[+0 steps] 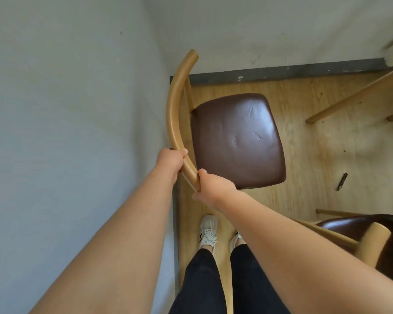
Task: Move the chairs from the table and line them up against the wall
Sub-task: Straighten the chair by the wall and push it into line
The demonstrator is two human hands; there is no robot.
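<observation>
Tan wooden chair with brown leather seat (pixel 236 139): by grey left wall (pixel 66 109), far corner; left hand (pixel 170 163) and right hand (pixel 211 185) both closed around its curved backrest rail

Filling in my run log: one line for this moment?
left hand, right hand: gripping backrest | chair: beside wall

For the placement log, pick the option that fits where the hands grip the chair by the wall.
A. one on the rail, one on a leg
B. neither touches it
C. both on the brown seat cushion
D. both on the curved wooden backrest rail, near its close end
D: the left hand and the right hand both wrap the curved wooden backrest rail near its close end, off the brown seat cushion.
</observation>
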